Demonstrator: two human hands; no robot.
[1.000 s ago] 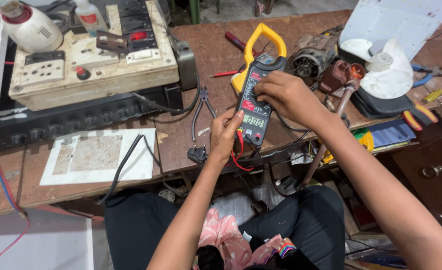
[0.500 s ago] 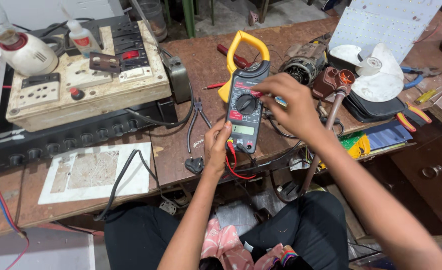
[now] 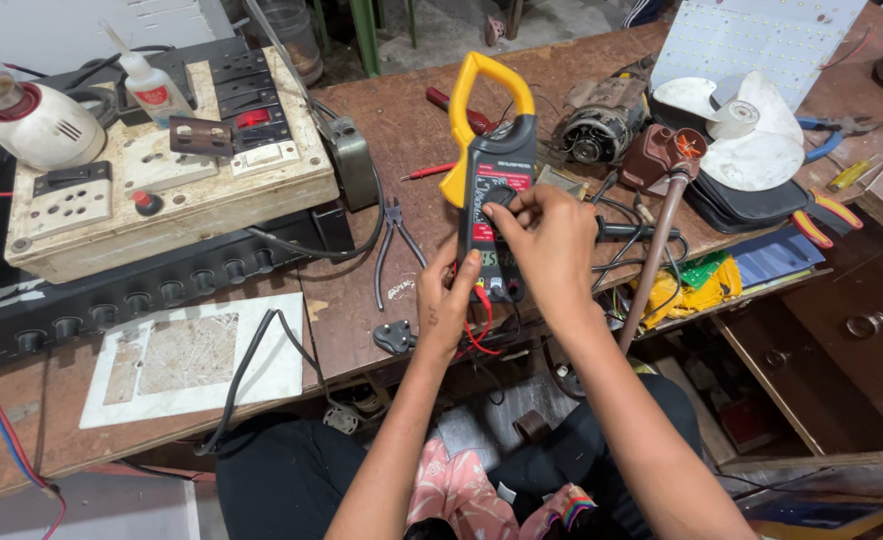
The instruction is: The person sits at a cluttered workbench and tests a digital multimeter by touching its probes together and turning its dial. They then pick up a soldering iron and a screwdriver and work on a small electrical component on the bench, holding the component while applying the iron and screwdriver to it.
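A clamp meter (image 3: 490, 160) with a yellow jaw and dark body stands tilted on the brown workbench (image 3: 412, 130). My left hand (image 3: 446, 305) grips its lower end, where red and black test leads plug in. My right hand (image 3: 550, 245) lies over the meter's middle, fingertips pinched on its round dial. Part of the display is hidden under my right hand.
A white switchboard box (image 3: 162, 180) sits on a black unit at the left, with a lamp holder (image 3: 37, 120) and a glue bottle. Pliers (image 3: 392, 240) lie beside the meter. A small motor (image 3: 602, 120), white fan blade (image 3: 742, 130), copper pipe (image 3: 657, 250) and open drawers are at the right.
The meter has been raised more upright and my right hand has slid from its top down onto the dial. My left hand keeps its hold on the lower end.
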